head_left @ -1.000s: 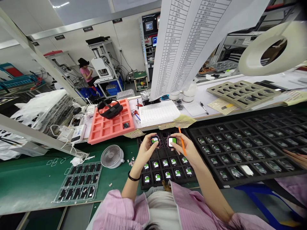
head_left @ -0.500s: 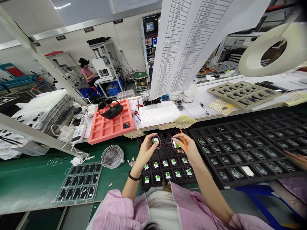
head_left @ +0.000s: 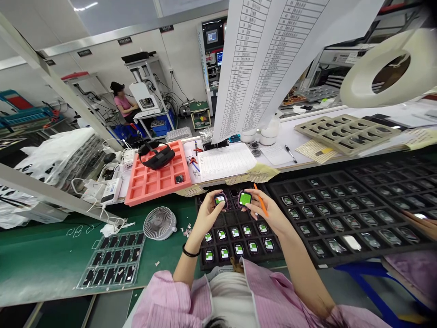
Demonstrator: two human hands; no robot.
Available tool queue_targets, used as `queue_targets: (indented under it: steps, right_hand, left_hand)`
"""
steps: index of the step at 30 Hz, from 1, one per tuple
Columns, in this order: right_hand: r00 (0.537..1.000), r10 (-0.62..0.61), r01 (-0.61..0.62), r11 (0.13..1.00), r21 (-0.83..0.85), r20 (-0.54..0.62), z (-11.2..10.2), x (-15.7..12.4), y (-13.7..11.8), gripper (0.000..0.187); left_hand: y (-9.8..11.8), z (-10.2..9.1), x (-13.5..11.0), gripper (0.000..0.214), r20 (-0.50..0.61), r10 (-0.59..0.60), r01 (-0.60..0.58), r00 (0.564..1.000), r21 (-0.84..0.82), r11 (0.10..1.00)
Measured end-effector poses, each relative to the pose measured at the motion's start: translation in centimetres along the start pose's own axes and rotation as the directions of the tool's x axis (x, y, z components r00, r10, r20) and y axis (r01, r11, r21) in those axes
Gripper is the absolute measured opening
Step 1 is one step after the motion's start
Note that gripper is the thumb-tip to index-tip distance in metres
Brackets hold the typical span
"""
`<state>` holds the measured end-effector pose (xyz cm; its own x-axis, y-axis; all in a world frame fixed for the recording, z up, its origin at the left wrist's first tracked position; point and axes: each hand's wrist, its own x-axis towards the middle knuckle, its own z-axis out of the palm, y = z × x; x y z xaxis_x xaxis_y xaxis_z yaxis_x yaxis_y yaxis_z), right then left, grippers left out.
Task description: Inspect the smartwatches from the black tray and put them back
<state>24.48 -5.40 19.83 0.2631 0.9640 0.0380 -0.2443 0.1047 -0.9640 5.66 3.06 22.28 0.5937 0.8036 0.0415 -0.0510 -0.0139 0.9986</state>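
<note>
**Holding Two Lit Modules Above the Black Tray**

We hold a square watch-style module (head_left: 220, 199) in the left hand (head_left: 206, 216) and a second module (head_left: 245, 198) in the right hand (head_left: 264, 215). Each grip is closed on its module's case, with the green screen facing up. An orange stick (head_left: 261, 200) lies against the right fingers (head_left: 254, 207). Both modules are above the far pockets of a black tray (head_left: 239, 265), and rows of lit modules (head_left: 235, 232) fill its nearer pockets. We keep our fingertips on the case edges, off the screens. Room is narrow on the right, where a larger black tray (head_left: 327, 262) stands just beside. To the left, green-matted tabletop (head_left: 180, 255) extends toward a small desk fan (head_left: 160, 223). Paper sheets (head_left: 262, 173) overlap the far edge.
</note>
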Motion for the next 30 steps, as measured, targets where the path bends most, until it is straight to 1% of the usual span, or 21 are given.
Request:
queue_targets:
  steps: [4, 8, 11, 13, 16, 19, 21, 24, 26, 28, 30]
  right_hand:
    - [0.999, -0.001, 0.001, 1.0, -0.004, -0.032, 0.2, 0.0, -0.1, 0.042]
    - [0.996, -0.001, 0.001, 1.0, -0.007, -0.091, 0.6, 0.1, 0.0, 0.046]
    - [0.994, 0.009, -0.01, 1.0, -0.009, -0.11, 0.9, 0.1, -0.2, 0.047]
    - [0.991, 0.02, -0.021, 1.0, -0.002, -0.129, 1.0, 0.0, -0.4, 0.043]
    - [0.981, 0.04, -0.035, 0.999, 0.03, -0.191, 1.2, -0.3, -0.9, 0.033]
    - [0.97, 0.052, -0.043, 0.998, 0.043, -0.236, 1.2, -0.4, -1.1, 0.03]
    - [0.97, 0.055, -0.049, 0.998, 0.03, -0.238, 1.2, -0.4, -1.1, 0.03]
    - [0.978, 0.046, -0.048, 0.999, -0.005, -0.203, 1.3, -0.4, -1.1, 0.03]
    - [0.982, 0.043, -0.052, 0.998, -0.046, -0.186, 1.5, -0.5, -1.2, 0.033]
    - [0.983, 0.037, -0.055, 0.994, -0.095, -0.181, 1.9, -0.6, -1.4, 0.034]
    - [0.984, 0.015, -0.043, 0.987, -0.152, -0.178, 2.4, -0.8, -1.6, 0.036]
  left_hand:
    - [0.0, 0.0, 0.0, 0.047, 0.0, 0.003, -0.003, 1.0, 0.0, 1.0]
    - [0.0, 0.0, -0.1, 0.047, 0.007, 0.005, -0.005, 1.0, 0.001, 1.0]
    - [0.0, 0.0, -0.1, 0.047, 0.01, 0.007, -0.007, 1.0, 0.0, 1.0]
    - [0.1, 0.0, -0.1, 0.047, 0.009, 0.005, -0.005, 1.0, 0.0, 1.0]
    - [0.1, 0.1, -0.2, 0.047, 0.01, -0.003, 0.003, 1.0, 0.0, 1.0]
    - [0.0, 0.1, -0.2, 0.044, 0.015, 0.02, -0.02, 1.0, 0.022, 1.0]
    - [-0.2, 0.1, -0.3, 0.046, 0.034, 0.047, -0.049, 0.998, 0.074, 0.996]
    - [-0.2, 0.2, -0.5, 0.056, 0.101, 0.069, -0.085, 0.993, 0.172, 0.981]
    - [0.1, 0.4, -0.7, 0.057, 0.141, 0.099, -0.132, 0.985, 0.251, 0.959]
    - [0.7, 0.8, -0.8, 0.052, 0.18, 0.155, -0.213, 0.971, 0.37, 0.904]
    - [1.2, 1.2, -0.7, 0.048, 0.226, 0.238, -0.322, 0.945, 0.499, 0.805]
